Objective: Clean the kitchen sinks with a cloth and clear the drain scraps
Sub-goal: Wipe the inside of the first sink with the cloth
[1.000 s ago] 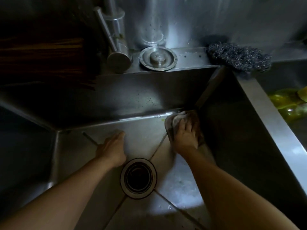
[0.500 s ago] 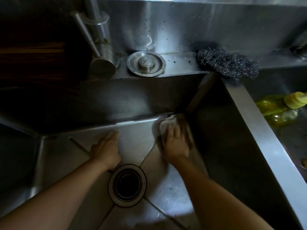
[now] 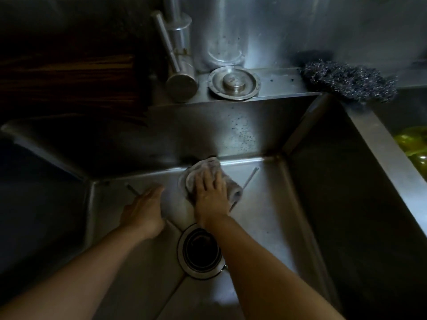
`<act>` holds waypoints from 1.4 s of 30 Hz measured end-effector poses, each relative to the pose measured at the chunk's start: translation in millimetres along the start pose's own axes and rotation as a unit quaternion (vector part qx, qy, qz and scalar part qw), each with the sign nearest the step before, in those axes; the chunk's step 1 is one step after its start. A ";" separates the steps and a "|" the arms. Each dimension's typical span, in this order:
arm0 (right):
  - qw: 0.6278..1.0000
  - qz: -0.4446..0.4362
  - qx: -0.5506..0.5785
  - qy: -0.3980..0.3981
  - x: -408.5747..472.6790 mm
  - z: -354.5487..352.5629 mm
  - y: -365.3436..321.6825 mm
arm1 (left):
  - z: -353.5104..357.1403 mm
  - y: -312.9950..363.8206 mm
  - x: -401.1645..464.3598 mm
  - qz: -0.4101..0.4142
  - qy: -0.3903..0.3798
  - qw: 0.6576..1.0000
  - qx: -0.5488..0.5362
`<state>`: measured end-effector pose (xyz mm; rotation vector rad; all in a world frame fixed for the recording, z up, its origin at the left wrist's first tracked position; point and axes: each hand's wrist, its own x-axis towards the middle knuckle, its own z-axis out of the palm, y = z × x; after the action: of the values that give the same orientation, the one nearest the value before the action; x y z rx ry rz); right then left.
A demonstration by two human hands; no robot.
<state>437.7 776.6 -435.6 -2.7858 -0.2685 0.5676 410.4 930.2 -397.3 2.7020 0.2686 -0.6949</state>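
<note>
The cloth [image 3: 209, 179] lies on the sink [image 3: 265, 204] floor by the back wall. It looks soft, wet and light. The right hand [image 3: 211, 194] presses it flat, fingers straight. The left hand [image 3: 144, 210] rests open beside it.

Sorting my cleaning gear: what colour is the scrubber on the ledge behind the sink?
The scrubber is dark grey, glinting steel wool, seen in the head view.
</note>
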 end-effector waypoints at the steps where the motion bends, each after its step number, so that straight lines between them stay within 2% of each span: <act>1: 0.999 -0.033 0.002 -0.008 0.3 3.1 -7.8 | -1.0 -4.3 -2.3 -0.005 0.000 1.000 0.001; 4: 0.992 -0.123 -0.004 0.001 -2.0 -0.2 -1.8 | -2.7 -16.7 -9.5 -0.027 -0.012 0.999 0.016; 5: 0.994 -0.110 -0.008 0.018 -4.4 -3.5 8.8 | -3.7 -19.7 -12.8 -0.035 -0.019 0.999 0.019; 8: 0.997 0.055 -0.029 0.048 -9.3 -11.4 48.1 | -7.8 -30.2 -18.4 -0.049 -0.029 0.998 0.024; 10: 0.994 0.100 -0.043 0.015 -4.2 -10.5 52.5 | -11.7 -37.0 -21.4 -0.060 -0.031 0.997 0.034; 14: 0.996 -0.007 -0.090 -0.015 14.7 15.1 2.2 | -15.6 -49.5 -27.5 -0.071 -0.024 0.996 0.042; 17: 0.992 -0.088 -0.085 -0.023 10.5 25.3 -37.8 | -17.6 -62.4 -33.8 -0.088 -0.033 0.995 0.026; 20: 0.990 -0.124 -0.041 -0.059 6.6 21.8 -71.0 | -23.3 -73.5 -39.2 -0.100 -0.018 0.994 0.035; 24: 0.980 -0.177 -0.051 -0.071 16.0 27.3 -103.9 | -28.5 -81.1 -40.9 -0.107 0.008 0.994 0.013; 31: 0.971 -0.224 -0.039 -0.066 34.7 33.6 -134.8 | -34.6 -84.6 -44.0 -0.113 0.031 0.993 -0.029; 33: 0.967 -0.242 -0.011 -0.082 23.4 34.0 -133.8 | -38.1 -84.1 -49.9 -0.129 0.028 0.991 -0.029; 35: 0.965 -0.254 0.025 -0.065 10.3 35.3 -127.1 | -41.1 -83.3 -57.0 -0.142 0.025 0.989 -0.029; 39: 0.976 -0.200 0.051 -0.062 3.8 29.0 -118.8 | -46.9 -82.2 -70.0 -0.153 0.023 0.987 -0.034; 42: 0.975 -0.209 0.072 0.014 23.2 15.5 -133.2 | -50.7 -83.9 -74.3 -0.159 0.023 0.987 -0.031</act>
<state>435.9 911.3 -415.9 -2.4892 -0.7517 0.4220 346.3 1019.2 -341.7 2.6444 0.7328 -0.6960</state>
